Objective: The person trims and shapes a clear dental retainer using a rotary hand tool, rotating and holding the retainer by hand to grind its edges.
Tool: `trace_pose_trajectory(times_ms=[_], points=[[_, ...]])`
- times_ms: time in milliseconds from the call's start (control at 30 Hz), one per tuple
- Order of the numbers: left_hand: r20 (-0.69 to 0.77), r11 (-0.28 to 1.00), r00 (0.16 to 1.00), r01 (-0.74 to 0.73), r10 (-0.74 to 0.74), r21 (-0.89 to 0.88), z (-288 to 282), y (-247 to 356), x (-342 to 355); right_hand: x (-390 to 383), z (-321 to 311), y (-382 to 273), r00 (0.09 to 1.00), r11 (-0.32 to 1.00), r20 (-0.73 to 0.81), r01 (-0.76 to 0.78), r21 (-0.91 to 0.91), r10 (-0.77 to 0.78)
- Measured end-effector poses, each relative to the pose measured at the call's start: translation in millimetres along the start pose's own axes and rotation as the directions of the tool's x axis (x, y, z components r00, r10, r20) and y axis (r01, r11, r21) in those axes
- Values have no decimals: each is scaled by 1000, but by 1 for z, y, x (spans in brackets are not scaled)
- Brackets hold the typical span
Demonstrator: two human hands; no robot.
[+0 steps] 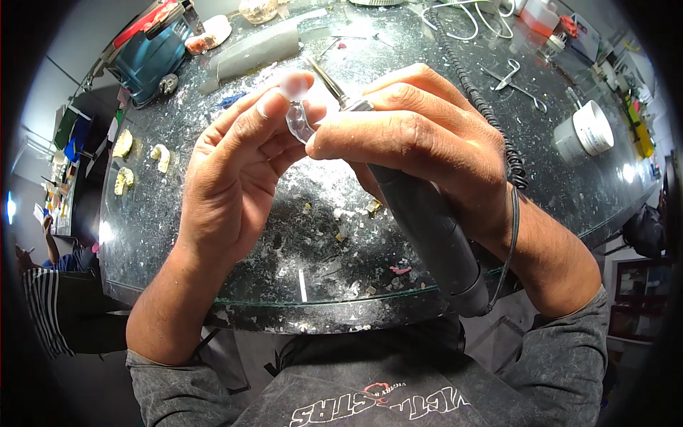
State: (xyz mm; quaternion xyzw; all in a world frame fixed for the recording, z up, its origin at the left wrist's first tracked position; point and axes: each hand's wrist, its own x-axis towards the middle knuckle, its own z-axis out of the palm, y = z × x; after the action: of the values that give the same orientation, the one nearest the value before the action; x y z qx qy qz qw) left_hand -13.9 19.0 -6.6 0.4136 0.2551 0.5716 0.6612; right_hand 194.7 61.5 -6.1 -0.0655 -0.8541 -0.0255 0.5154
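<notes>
The left hand (238, 167) pinches a small clear acrylic dental piece (299, 117) between thumb and fingertips, lifted above the speckled dark worktop (299, 206), probably so its edge meets the tool. The right hand (420, 153) is wrapped shut around a dark rotary handpiece (427, 228), pen-style for control, its metal bur (327, 78) passing just behind the piece. Beyond the knuckles lie forceps (516, 78) and a white jar (585, 132).

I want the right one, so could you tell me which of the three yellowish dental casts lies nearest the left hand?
The middle-right cast, lying closest to the left hand; the other two lie nearer the table's left edge.
</notes>
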Motion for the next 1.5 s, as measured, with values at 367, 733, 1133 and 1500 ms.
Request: trace_pose_trajectory(times_ms=[367,733,1133,1500], points=[[-27,996,998,-61,63,62,7,-1,-1,3,-4,-9,994,990,-17,-108,90,110],[51,993,995,-88,84,81,2,-4,1,6,-16,-8,999,999,3,-53,0,53],[56,984,990,-132,126,122,4,-6,-5,10,4,-20,961,959,-163,-186,212,222],[55,975,987,-157,150,157,9,-5,-3,5,-4,-16,985,954,-16,-162,254,171]])
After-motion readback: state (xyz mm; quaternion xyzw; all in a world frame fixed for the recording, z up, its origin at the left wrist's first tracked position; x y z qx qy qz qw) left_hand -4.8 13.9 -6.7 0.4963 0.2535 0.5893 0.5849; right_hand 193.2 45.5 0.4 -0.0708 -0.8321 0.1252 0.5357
